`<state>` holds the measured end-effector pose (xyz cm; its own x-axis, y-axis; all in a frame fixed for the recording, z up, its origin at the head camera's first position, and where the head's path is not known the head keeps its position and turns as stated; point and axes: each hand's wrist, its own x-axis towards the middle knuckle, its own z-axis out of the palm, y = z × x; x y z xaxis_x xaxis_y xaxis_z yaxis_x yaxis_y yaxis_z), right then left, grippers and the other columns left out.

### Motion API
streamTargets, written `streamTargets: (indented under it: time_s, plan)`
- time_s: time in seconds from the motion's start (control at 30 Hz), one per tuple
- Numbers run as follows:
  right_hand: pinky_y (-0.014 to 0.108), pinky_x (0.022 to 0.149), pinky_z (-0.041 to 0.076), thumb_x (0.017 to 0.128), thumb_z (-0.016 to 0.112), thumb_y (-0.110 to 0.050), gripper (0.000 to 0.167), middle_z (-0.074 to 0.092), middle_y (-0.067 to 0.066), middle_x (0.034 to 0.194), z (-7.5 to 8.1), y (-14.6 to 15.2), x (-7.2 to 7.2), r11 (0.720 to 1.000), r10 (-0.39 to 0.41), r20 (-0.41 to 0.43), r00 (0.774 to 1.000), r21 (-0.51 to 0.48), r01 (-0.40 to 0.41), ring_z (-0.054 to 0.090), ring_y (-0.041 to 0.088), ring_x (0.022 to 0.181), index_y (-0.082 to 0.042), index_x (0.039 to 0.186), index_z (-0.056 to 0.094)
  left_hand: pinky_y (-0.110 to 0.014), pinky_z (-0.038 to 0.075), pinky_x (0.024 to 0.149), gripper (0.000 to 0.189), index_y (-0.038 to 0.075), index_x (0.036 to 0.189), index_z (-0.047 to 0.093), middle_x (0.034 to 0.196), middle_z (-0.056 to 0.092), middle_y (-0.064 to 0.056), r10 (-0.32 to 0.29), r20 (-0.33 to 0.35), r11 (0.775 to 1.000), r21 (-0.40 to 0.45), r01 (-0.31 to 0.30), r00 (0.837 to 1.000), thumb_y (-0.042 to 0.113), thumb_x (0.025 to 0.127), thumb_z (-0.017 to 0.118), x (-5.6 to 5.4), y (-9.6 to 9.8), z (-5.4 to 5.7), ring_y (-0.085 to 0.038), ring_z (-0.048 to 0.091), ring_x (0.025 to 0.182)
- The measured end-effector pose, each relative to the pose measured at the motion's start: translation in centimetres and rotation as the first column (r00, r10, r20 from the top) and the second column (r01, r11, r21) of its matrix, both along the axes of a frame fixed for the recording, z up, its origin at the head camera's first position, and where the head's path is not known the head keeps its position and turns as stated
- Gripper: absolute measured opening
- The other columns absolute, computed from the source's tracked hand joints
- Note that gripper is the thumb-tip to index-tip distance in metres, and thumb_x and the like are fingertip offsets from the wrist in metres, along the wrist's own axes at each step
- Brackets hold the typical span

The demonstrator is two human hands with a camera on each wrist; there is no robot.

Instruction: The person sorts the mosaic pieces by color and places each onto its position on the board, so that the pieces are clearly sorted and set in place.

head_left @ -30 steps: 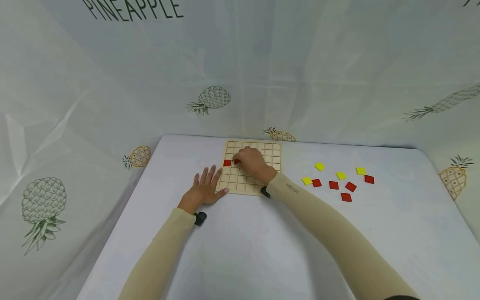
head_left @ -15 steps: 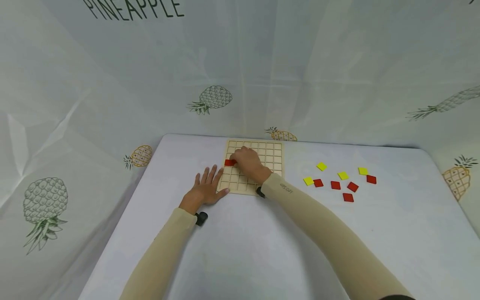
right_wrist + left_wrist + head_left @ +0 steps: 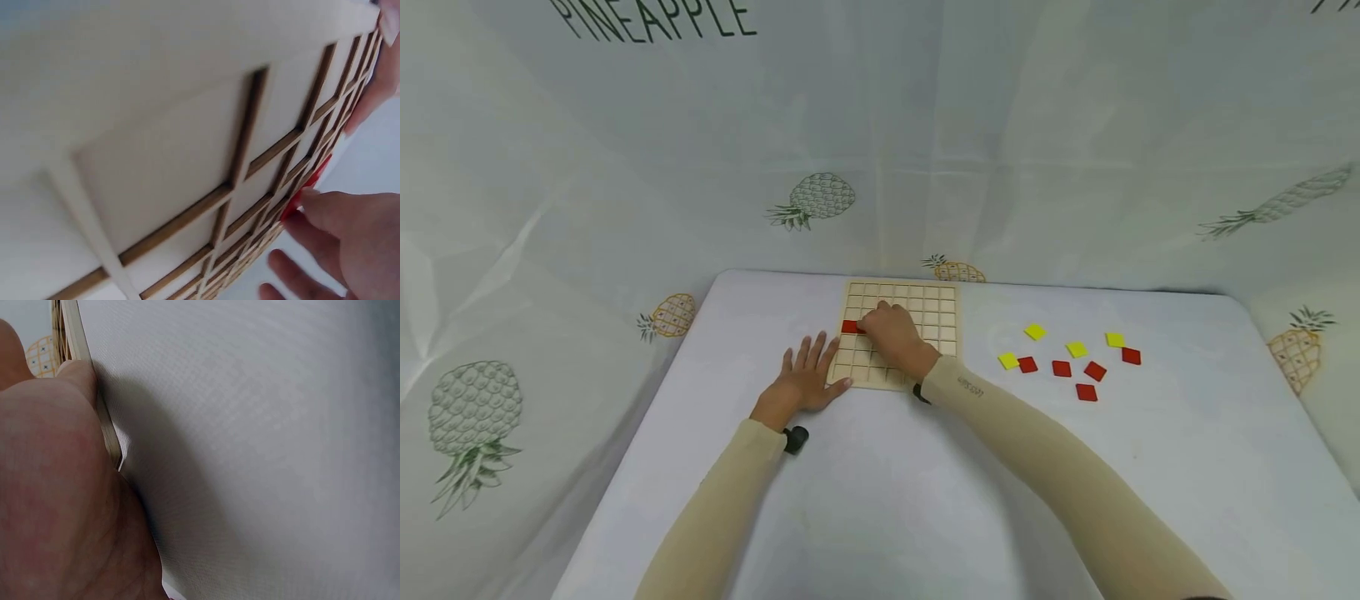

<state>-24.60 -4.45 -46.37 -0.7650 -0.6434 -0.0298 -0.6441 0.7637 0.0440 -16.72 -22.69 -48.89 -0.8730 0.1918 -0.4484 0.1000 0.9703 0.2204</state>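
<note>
A square wooden grid board [image 3: 942,337] lies near the back of the table. One red square tile [image 3: 849,327] sits in a cell at the board's left edge. Right beside it, the thumb and fingers of my right hand [image 3: 897,335] pinch another red tile [image 3: 292,205] down at the grid; the fingers partly cover it. My left hand [image 3: 801,383] lies flat with spread fingers at the board's lower left edge. In the left wrist view, that hand [image 3: 56,487] touches the side of the board [image 3: 109,428].
Right of the board, several loose yellow tiles [image 3: 1035,332] and red tiles [image 3: 1086,392] are scattered on the white table [image 3: 880,483]. A pale curtain [image 3: 1037,167] printed with pineapples hangs behind the table's back edge.
My right hand has moved slightly left and down, bringing its red tile up against the first one in the same row. The left hand stays in place.
</note>
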Motion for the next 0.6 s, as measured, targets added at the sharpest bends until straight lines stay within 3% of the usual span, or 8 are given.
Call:
streamTargets:
  time_s: [0.13,0.27,0.37,0.6]
  plan:
    - [0.042,0.106,0.054,0.104,0.068,-0.010,0.034,0.071,0.002,0.138,0.0,0.2,1.0,0.996,-0.006,-0.001,1.000,0.089,0.006,0.066,0.026,0.122,-0.013,0.138,0.071,-0.066,-0.007,0.126,0.087,0.010,0.171,-0.004,0.176,-0.016,-0.019,0.005,-0.002,1.000,0.010,-0.005,1.000,0.058,0.111,0.037,-0.1,-0.2,-0.3,-0.043,-0.014,0.162]
    - [0.042,0.115,0.047,0.107,0.064,-0.012,0.045,0.053,0.003,0.159,0.1,0.3,1.8,0.992,-0.028,0.040,0.999,0.122,0.023,0.057,0.027,0.138,-0.011,0.152,0.058,-0.067,-0.006,0.126,0.088,0.010,0.171,-0.004,0.176,-0.016,-0.019,0.009,-0.002,1.000,0.013,-0.009,1.000,0.059,0.111,0.038,-0.1,-0.2,-0.2,-0.043,-0.014,0.162]
    - [0.043,0.116,0.046,0.108,0.063,-0.012,0.043,0.051,0.005,0.162,0.4,0.6,2.4,0.993,-0.036,0.049,0.998,0.111,0.031,0.055,0.028,0.141,-0.010,0.151,0.059,-0.066,-0.007,0.126,0.088,0.010,0.171,-0.004,0.176,-0.016,-0.018,0.013,-0.001,1.000,0.014,-0.013,1.000,0.059,0.111,0.037,-0.1,-0.2,-0.2,-0.043,-0.014,0.162]
    - [0.044,0.111,0.050,0.108,0.064,-0.014,0.035,0.059,0.008,0.154,1.1,3.2,4.1,1.000,0.013,-0.032,0.999,0.018,-0.013,0.060,0.029,0.135,-0.009,0.142,0.066,-0.065,-0.009,0.127,0.088,0.011,0.170,-0.006,0.176,-0.018,-0.017,0.010,0.003,1.000,0.006,-0.010,1.000,0.059,0.111,0.036,0.0,-0.1,-0.2,-0.042,-0.016,0.162]
